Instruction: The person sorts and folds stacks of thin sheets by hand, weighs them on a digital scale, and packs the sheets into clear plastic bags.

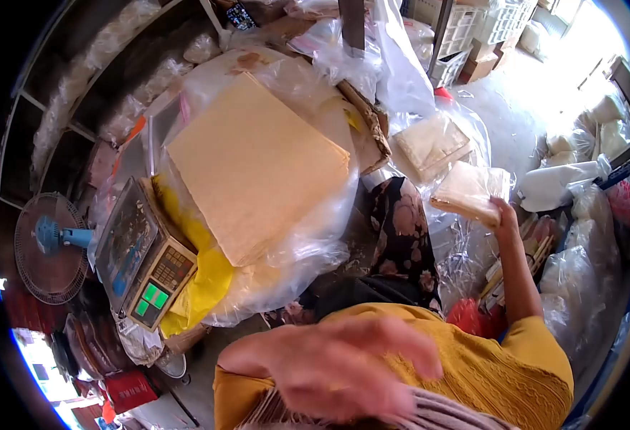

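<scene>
My right hand [500, 213] grips the near edge of a plastic-wrapped packet of flat beige sheets [471, 188], held out to the right. Beside it, a similar wrapped packet [433, 147] rests on clear plastic. Close under the camera, my left hand [351, 362] is blurred, with fingers stretched apart and nothing visible in them. A large stack of square tan sheets [261, 168] lies on the plastic-covered table, away from both hands. Left of it stands a digital scale [153, 276] with a lit green display; small scraps lie on its pan.
A fan [51, 244] stands at the left. Yellow plastic [211, 287] lies between scale and sheets. A torn cardboard box [372, 132] sits at the table's right edge. Filled plastic bags [580, 287] line the right side; white crates [465, 29] and cartons [478, 66] stand at the back.
</scene>
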{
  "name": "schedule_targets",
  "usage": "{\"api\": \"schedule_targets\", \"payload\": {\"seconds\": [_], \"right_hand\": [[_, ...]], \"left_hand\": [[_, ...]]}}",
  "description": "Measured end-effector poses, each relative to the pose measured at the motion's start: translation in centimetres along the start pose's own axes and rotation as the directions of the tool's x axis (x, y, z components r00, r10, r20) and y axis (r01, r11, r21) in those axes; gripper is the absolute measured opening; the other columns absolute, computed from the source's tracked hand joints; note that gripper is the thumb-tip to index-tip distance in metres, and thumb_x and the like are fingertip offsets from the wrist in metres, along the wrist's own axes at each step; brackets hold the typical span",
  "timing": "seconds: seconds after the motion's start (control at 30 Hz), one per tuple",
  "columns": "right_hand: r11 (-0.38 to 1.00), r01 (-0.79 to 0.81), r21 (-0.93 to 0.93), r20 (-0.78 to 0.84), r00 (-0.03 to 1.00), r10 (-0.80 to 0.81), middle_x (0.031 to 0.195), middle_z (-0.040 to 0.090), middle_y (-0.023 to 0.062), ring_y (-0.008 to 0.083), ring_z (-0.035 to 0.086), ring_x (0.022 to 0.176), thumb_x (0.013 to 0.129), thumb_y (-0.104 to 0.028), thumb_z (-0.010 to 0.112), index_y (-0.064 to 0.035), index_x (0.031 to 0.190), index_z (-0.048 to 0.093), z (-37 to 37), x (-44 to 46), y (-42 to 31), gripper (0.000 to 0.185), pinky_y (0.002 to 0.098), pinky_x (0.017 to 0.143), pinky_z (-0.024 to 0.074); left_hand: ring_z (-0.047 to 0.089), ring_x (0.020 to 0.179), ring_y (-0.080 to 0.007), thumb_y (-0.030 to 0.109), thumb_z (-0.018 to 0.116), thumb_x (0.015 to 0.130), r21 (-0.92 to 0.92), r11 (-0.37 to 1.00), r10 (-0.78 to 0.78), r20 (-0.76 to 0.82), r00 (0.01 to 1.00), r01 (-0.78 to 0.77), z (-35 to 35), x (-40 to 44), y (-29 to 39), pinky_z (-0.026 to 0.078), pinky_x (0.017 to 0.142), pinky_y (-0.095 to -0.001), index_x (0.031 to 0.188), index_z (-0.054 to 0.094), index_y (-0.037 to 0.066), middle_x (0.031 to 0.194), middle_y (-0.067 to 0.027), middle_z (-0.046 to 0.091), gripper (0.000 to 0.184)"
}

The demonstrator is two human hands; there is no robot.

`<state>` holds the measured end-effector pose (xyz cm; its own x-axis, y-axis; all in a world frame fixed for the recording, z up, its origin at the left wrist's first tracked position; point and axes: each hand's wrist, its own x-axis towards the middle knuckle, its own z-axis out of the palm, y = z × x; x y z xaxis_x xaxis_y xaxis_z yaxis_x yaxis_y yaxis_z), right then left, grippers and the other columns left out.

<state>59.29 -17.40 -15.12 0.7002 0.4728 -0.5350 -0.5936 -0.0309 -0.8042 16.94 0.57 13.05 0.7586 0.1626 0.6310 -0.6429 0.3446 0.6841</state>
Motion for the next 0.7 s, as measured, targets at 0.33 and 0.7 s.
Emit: {"api": "schedule_targets", "payload": {"seconds": [0.33,0.7], "right_hand": [[0.636,0.322,-0.701,-0.086,0.847,-0.524,0.128,0.048,0.0148,0.0275,0.050,0.114,0.085,-0.033,0.060,0.0005,0.131,0.040,8.8,11.8,-0.5,0.061,0.0341,0.090,0.0433],[-0.302,0.919,0.251,0.963,-0.268,-0.013,0.131,0.042,0.0150,0.0322,0.038,0.123,0.075,-0.035,0.067,-0.0073,0.130,0.040,39.8,-17.7,4.4,0.068,0.0451,0.103,0.0307]], "left_hand": [[0.060,0.076,-0.0324,0.009,0.056,0.087,-0.139,0.855,0.452,-0.274,0.849,-0.500,4.4,2.6,-1.2,0.050,0.068,-0.0356,0.094,0.068,0.012,0.090,-0.0317,0.055,0.014],[0.051,0.100,-0.0311,0.001,0.055,0.081,-0.015,0.960,0.281,0.065,0.958,-0.280,1.5,-2.9,2.5,0.042,0.089,-0.0399,0.119,0.050,0.004,0.117,-0.0211,0.047,0.038]]}}
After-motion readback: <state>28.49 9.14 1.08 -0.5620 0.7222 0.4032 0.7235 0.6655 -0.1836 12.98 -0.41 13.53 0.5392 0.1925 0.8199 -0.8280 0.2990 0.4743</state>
